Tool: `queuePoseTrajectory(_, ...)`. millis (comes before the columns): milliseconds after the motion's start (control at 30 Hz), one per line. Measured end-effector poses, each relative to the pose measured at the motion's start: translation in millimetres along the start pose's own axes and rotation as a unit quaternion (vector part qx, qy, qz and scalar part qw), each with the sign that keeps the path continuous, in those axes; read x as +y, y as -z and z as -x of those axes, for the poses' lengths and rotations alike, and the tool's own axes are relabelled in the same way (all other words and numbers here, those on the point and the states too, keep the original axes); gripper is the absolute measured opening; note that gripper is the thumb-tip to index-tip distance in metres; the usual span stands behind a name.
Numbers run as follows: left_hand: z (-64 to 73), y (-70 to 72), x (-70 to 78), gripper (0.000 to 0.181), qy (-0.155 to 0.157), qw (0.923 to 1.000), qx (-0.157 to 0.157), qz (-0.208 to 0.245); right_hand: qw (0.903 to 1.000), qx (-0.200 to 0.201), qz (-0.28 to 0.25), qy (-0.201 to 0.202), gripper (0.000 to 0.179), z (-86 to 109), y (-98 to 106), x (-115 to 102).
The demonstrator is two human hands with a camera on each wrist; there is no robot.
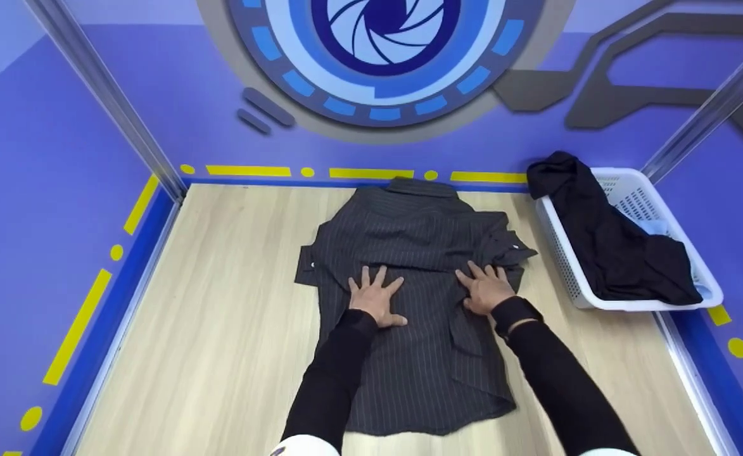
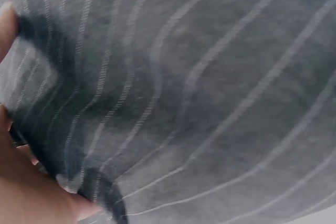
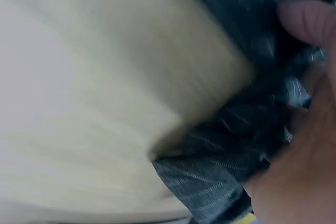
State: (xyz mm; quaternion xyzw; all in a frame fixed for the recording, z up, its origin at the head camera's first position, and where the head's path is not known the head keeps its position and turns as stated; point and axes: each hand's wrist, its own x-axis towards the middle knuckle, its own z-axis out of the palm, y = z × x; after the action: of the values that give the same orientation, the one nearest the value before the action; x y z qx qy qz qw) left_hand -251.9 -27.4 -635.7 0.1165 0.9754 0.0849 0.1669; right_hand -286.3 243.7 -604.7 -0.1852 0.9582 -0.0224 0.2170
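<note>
A dark pinstriped shirt [image 1: 419, 354] lies on the table with its collar toward the back wall and its hem toward me. Its sleeves are folded in, and a cuff sticks out at each side. With fingers spread, my left hand [image 1: 374, 299] rests on the middle of the shirt, below a crosswise fold. My right hand [image 1: 486, 290] lies near the shirt's right edge, fingers spread over the fabric close to the right cuff [image 1: 514, 250]. Striped cloth [image 2: 210, 103] fills most of the left wrist view. Bunched fabric [image 3: 210, 182] shows beside the right hand in its wrist view.
A white plastic basket [image 1: 571, 269] stands at the right on the wooden table [image 1: 219, 304]. Black clothing [image 1: 624, 253] hangs over its rim, with something light blue [image 1: 653, 226] inside. Blue-purple panels [image 1: 175, 95] wall the table at the back and sides.
</note>
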Motion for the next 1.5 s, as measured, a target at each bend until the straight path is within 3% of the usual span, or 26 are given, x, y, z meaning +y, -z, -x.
queuePoseTrajectory(333, -10.6, -2.8, -8.3, 0.086, 0.003, 0.9994, 0.033, -0.011, 0.9992, 0.026, -0.026, -0.015, 0.067, -17.9, -1.5, 0.4)
queuePoseTrajectory(400, -11.0, -4.4, -3.3, 0.087, 0.004, 0.9982, 0.053, -0.03, 0.9967, 0.059, -0.055, -0.002, 0.064, -18.8, -3.0, 6.1)
queuePoseTrajectory(467, -9.4, -6.1, 7.7, 0.089, -0.006, 0.9934, 0.097, -0.06, 0.9872, 0.113, -0.112, -0.003, 0.058, -18.4, -2.3, 14.3)
queuePoseTrajectory(533, -5.8, -8.3, 25.4, 0.08, -0.031, 0.9833, 0.161, -0.08, 0.9673, 0.187, -0.17, -0.018, 0.048, -16.5, 4.4, 23.1)
queuePoseTrajectory(600, 2.0, -9.1, 49.5, 0.062, -0.06, 0.9751, 0.207, -0.052, 0.9353, 0.267, -0.226, -0.05, 0.039, -13.8, 16.4, 32.2)
queuePoseTrajectory(633, 6.9, -9.0, 62.9, 0.054, -0.074, 0.9741, 0.213, -0.025, 0.917, 0.302, -0.249, -0.075, 0.035, -11.6, 24.5, 36.5)
queuePoseTrajectory(700, 18.5, -8.6, 89.3, 0.042, -0.09, 0.9765, 0.19, 0.048, 0.8818, 0.365, -0.277, -0.114, 0.029, -7.0, 43.5, 44.9)
queuePoseTrajectory(767, 30.7, -8.3, 111.8, 0.04, -0.077, 0.981, 0.13, 0.122, 0.8489, 0.408, -0.303, -0.144, 0.027, -1.8, 62.8, 52.6)
queuePoseTrajectory(867, 41.9, -12.6, 132.2, 0.037, -0.054, 0.9759, 0.071, 0.199, 0.8076, 0.451, -0.339, -0.173, 0.026, 6.6, 89.4, 61.8)
queuePoseTrajectory(933, 45.7, -17.6, 138.0, 0.028, -0.048, 0.9636, 0.067, 0.254, 0.788, 0.467, -0.36, -0.177, 0.027, 11.7, 104.4, 65.9)
queuePoseTrajectory(967, 46.6, -20.4, 139.1, 0.021, -0.052, 0.9533, 0.076, 0.288, 0.7815, 0.473, -0.369, -0.173, 0.027, 13.9, 111.2, 66.9)
queuePoseTrajectory(1100, 50.6, -25.1, 136.6, 0.008, -0.097, 0.8994, 0.124, 0.408, 0.7661, 0.486, -0.403, -0.119, 0.032, 17.5, 132.5, 66.2)
queuePoseTrajectory(1233, 63.2, -21.8, 132.8, 0.011, -0.162, 0.8437, 0.12, 0.498, 0.7626, 0.476, -0.433, -0.068, 0.038, 18.8, 148.7, 57.7)
queuePoseTrajectory(1300, 72.4, -21.2, 130.8, 0.013, -0.172, 0.8238, 0.093, 0.532, 0.7659, 0.463, -0.443, -0.052, 0.042, 19.0, 155.6, 52.4)
queuePoseTrajectory(1333, 76.8, -22.3, 129.6, 0.014, -0.168, 0.8179, 0.082, 0.544, 0.7704, 0.457, -0.442, -0.046, 0.044, 18.6, 158.9, 49.8)
queuePoseTrajectory(1400, 84.6, -26.5, 127.1, 0.02, -0.141, 0.8141, 0.067, 0.559, 0.7775, 0.452, -0.436, -0.029, 0.046, 16.9, 164.7, 44.7)
queuePoseTrajectory(1500, 92.7, -37.3, 123.3, 0.029, -0.064, 0.8246, 0.064, 0.558, 0.7892, 0.449, -0.419, 0.003, 0.045, 11.6, 171.6, 34.6)
